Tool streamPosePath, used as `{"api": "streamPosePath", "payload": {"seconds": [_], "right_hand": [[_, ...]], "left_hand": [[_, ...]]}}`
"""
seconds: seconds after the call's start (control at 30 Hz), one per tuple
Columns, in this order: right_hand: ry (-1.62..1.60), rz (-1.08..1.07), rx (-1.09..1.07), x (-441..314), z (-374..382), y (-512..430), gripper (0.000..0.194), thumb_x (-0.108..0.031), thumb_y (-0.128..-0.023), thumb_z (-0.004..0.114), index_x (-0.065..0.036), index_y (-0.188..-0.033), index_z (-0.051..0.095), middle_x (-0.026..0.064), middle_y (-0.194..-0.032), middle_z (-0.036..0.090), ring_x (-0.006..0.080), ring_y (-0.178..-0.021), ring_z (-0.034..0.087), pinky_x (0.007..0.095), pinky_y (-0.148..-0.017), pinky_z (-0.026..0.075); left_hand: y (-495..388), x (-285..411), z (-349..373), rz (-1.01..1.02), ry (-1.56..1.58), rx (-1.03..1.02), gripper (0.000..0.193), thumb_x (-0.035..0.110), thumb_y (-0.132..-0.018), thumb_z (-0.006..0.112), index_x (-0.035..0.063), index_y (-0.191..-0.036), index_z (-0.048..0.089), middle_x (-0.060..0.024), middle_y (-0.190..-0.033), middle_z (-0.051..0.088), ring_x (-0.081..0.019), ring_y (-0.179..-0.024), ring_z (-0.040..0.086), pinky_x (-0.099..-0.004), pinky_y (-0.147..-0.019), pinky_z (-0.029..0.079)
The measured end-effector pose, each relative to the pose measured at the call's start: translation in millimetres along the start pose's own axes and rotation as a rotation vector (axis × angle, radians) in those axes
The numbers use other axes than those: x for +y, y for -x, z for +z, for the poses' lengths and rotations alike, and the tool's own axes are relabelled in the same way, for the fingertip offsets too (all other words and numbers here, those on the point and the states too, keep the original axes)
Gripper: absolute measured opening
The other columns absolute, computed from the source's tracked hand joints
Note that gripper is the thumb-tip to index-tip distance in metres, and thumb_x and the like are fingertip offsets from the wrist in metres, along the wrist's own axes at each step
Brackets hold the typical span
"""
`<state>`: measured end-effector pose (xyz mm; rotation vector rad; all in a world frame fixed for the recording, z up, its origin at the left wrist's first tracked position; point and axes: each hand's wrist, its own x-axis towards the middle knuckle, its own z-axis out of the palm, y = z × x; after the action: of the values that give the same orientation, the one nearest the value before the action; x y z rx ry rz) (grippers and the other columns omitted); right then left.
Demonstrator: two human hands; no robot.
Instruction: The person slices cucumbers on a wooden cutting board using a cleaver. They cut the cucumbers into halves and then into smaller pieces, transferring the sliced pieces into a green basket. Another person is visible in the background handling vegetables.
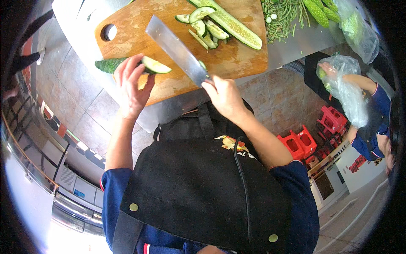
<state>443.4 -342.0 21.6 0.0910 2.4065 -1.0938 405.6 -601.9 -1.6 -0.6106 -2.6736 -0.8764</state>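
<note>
My left hand (131, 87) grips a dark green cucumber piece (157, 65) near the left edge of a wooden cutting board (130, 30). The pale cut face of that piece points to the right. My right hand (225, 98) is closed around the handle of a cleaver (174, 46), its blade slanting up and left over the board. A small bit of green shows beside the blade near the handle. Beyond the blade lies a loose pile of cut cucumber slices (200, 27). A long cucumber half (242, 31), seeded face up, rests at the board's right side.
Chopped green beans (282, 23) and bitter melons (317, 12) lie on the metal table (309, 41), right of the board. At the far right another person's hand (328, 70) reaches into a clear plastic bag (350, 95). Red plastic stools (298, 144) stand on the tiled floor.
</note>
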Motion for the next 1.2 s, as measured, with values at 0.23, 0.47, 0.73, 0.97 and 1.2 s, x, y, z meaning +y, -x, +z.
{"api": "streamPosePath", "payload": {"seconds": [0.23, 0.47, 0.73, 0.97, 1.2], "right_hand": [[0.270, -0.012, 0.035, 13.1, -21.5, -14.7, 0.025, -0.025, -0.091, 0.062, -0.002, -0.082, 0.060, 0.0219, -0.068, 0.062, 0.0400, -0.065, 0.063, 0.0462, -0.055, 0.049], [0.423, -0.135, 0.134, 15.9, -71.4, -35.3, 0.018, -0.023, -0.092, 0.060, -0.005, -0.087, 0.060, 0.0194, -0.070, 0.064, 0.0386, -0.068, 0.064, 0.0473, -0.059, 0.051], [0.452, -0.280, 0.136, 6.5, -56.3, 4.5, 0.010, -0.015, -0.087, 0.061, -0.007, -0.086, 0.056, 0.0125, -0.068, 0.060, 0.0331, -0.061, 0.064, 0.0431, -0.052, 0.051], [0.539, -0.146, 0.045, 1.7, -54.4, 8.9, 0.008, -0.013, -0.086, 0.059, -0.006, -0.088, 0.055, 0.0129, -0.069, 0.062, 0.0340, -0.062, 0.065, 0.0440, -0.053, 0.052], [0.493, -0.192, 0.086, -0.7, -44.6, -4.3, 0.007, -0.011, -0.088, 0.052, -0.006, -0.086, 0.056, 0.0151, -0.070, 0.064, 0.0342, -0.063, 0.066, 0.0448, -0.054, 0.052]], "left_hand": [[-10.6, 10.3, 2.2, 0.009, 0.003, 0.040, 0.057, -0.002, -0.065, 0.078, 0.0059, -0.115, 0.052, -0.0152, -0.121, 0.060, -0.0347, -0.109, 0.058, -0.0460, -0.093, 0.045], [-25.8, 24.0, 63.0, 0.152, 0.017, -0.166, 0.041, 0.010, -0.075, 0.061, 0.0053, -0.116, 0.060, -0.0101, -0.122, 0.058, -0.0281, -0.109, 0.056, -0.0439, -0.093, 0.042], [-15.9, 15.2, 68.1, 0.168, 0.036, -0.194, 0.038, 0.012, -0.074, 0.059, 0.0036, -0.110, 0.065, -0.0083, -0.116, 0.060, -0.0243, -0.107, 0.057, -0.0385, -0.088, 0.045], [-16.3, 13.7, 69.7, 0.153, 0.060, -0.211, 0.037, 0.011, -0.074, 0.057, 0.0024, -0.109, 0.066, -0.0095, -0.113, 0.061, -0.0258, -0.106, 0.058, -0.0370, -0.087, 0.047], [-19.1, 12.4, 63.2, 0.157, 0.080, -0.228, 0.037, 0.010, -0.074, 0.057, 0.0018, -0.109, 0.066, -0.0099, -0.115, 0.062, -0.0268, -0.107, 0.058, -0.0370, -0.088, 0.049]]}}
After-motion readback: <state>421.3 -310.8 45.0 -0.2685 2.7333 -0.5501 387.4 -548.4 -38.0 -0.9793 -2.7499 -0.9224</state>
